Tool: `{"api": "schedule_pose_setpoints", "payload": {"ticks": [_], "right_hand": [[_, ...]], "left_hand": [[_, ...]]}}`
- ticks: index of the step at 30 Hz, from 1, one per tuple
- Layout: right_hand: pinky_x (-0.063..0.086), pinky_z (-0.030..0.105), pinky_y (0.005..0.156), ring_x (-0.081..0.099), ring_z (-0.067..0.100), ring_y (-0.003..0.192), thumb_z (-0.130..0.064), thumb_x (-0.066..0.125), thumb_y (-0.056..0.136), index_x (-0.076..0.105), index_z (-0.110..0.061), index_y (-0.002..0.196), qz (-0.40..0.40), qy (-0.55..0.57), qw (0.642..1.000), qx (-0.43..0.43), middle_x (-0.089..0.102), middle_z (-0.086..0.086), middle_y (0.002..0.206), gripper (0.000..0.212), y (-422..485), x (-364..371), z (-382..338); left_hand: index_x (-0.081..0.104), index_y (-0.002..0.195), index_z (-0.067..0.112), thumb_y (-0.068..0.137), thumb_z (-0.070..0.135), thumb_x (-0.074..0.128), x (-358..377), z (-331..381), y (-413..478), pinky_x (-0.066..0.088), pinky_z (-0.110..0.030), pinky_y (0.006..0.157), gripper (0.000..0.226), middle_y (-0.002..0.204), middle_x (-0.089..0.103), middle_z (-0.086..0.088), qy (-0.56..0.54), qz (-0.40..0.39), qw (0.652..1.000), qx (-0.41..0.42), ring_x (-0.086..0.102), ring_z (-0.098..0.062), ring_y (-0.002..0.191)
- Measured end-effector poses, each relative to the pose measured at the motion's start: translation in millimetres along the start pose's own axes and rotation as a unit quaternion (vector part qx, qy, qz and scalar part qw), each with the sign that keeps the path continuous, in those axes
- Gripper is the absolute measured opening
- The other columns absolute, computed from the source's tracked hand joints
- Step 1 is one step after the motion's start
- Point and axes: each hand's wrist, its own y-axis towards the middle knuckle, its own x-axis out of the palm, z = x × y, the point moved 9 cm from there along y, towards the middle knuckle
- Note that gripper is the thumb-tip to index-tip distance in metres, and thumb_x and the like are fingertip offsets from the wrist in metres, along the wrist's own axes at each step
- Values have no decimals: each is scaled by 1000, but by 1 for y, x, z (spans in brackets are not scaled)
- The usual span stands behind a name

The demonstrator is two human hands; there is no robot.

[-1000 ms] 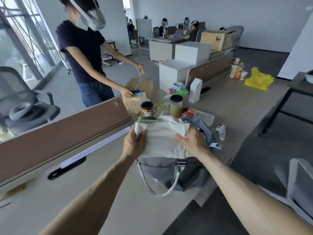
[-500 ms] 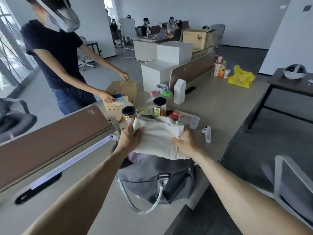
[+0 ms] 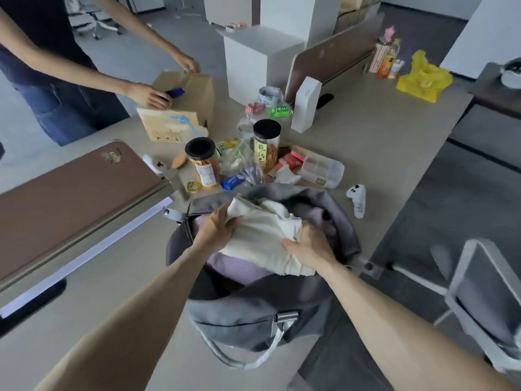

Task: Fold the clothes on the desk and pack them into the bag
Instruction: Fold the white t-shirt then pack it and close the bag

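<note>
Left hand (image 3: 217, 231): my fingers are curled round the far left corner of the cream garment (image 3: 262, 235), gripping it.

Right hand (image 3: 310, 245): I grip the near right edge of the same garment, thumb on top and fingers tucked under the fold.

Cream garment: folded into a rough, thick rectangle. I hold it between both hands, right in the mouth of the bag (image 3: 253, 314) and partly below its rim.

Bag: grey, unzipped and gaping wide, on the counter (image 3: 366, 153) in front of me, its strap hanging down the near side.

Done so far: a lilac garment (image 3: 234, 268) already lies inside the bag, under the cream one. The cream one is folded and about halfway in, so I judge the task well along.

Left to do: push the cream garment down flat onto the lilac one, let go, and probably close the bag. I can see no other loose clothes on the counter, though part of it is outside my view.

Rest of counter: two jars (image 3: 204, 162) with black lids, snack packets, a clear plastic box (image 3: 321, 170) and a white controller (image 3: 357, 198) sit just beyond the bag. Farther off, another person handles a cardboard box (image 3: 180, 108).

Risk: the fold looks loose at my right hand and could open as I press it in.
</note>
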Motion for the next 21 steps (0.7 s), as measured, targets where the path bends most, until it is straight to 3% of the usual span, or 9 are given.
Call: {"api": "schedule_pose_setpoints", "payload": {"ticks": [3, 6, 9, 11, 13, 15, 18, 21], "right_hand": [[48, 33, 86, 61, 31, 110, -42, 70, 83, 57, -6, 116, 10, -7, 1000, 9, 67, 12, 116, 51, 0, 12, 16], [50, 39, 83, 59, 35, 113, -51, 69, 83, 45, -8, 128, 58, -80, 995, 3, 60, 15, 124, 67, -10, 12, 18], [52, 45, 81, 56, 39, 113, -48, 77, 74, 33, -15, 144, 171, -183, 966, -64, 48, 18, 134, 89, -27, 3, 1], [48, 49, 91, 51, 40, 122, -36, 78, 74, 39, -19, 146, 224, -222, 936, -153, 45, 18, 141, 83, -34, 4, -12], [41, 53, 104, 44, 38, 133, -28, 67, 84, 52, -22, 139, 213, -248, 917, -228, 43, 12, 150, 57, -34, 16, -16], [37, 55, 107, 42, 37, 135, -28, 52, 94, 59, -21, 128, 167, -249, 921, -247, 44, 8, 150, 35, -29, 27, -12], [43, 50, 100, 43, 37, 130, -42, 32, 97, 50, -17, 135, 82, -228, 947, -212, 45, 10, 144, 48, -19, 39, 4], [35, 48, 112, 29, 34, 143, -69, 21, 88, 31, -23, 149, 16, -219, 961, -166, 31, 9, 155, 77, -9, 50, 21]], "left_hand": [[45, 143, 15, 96, 41, 61, 28, -24, -4, 41, -39, 90, 56, 131, 61, -19, -3, -24, 999, -47, 57, -40, 119], [35, 147, 12, 91, 44, 68, 34, -34, -9, 43, -47, 94, 73, 136, 53, -21, 31, 12, 996, -80, 52, -44, 122], [37, 144, 13, 84, 39, 72, 25, -10, -13, 43, -53, 91, 74, 133, 45, -16, 163, 85, 983, 16, 47, -38, 120], [43, 138, 18, 87, 37, 61, 31, 17, -18, 41, -54, 93, 57, 137, 47, -13, 194, 88, 967, 139, 49, -37, 122], [46, 142, 27, 92, 50, 34, 58, 31, -21, 33, -55, 104, 56, 150, 44, -7, 231, -5, 952, 200, 42, -33, 137], [31, 152, 39, 85, 72, 9, 84, 24, -22, 18, -57, 113, 78, 164, 22, 1, 268, -100, 944, 164, 21, -27, 150], [11, 155, 47, 61, 92, -23, 100, 13, -15, 9, -63, 115, 109, 167, 1, 9, 306, -138, 934, 119, 6, -29, 152], [6, 155, 52, 47, 95, -31, 104, 9, -9, 15, -69, 109, 121, 167, -7, 13, 353, -161, 915, 112, -1, -36, 151]]}}
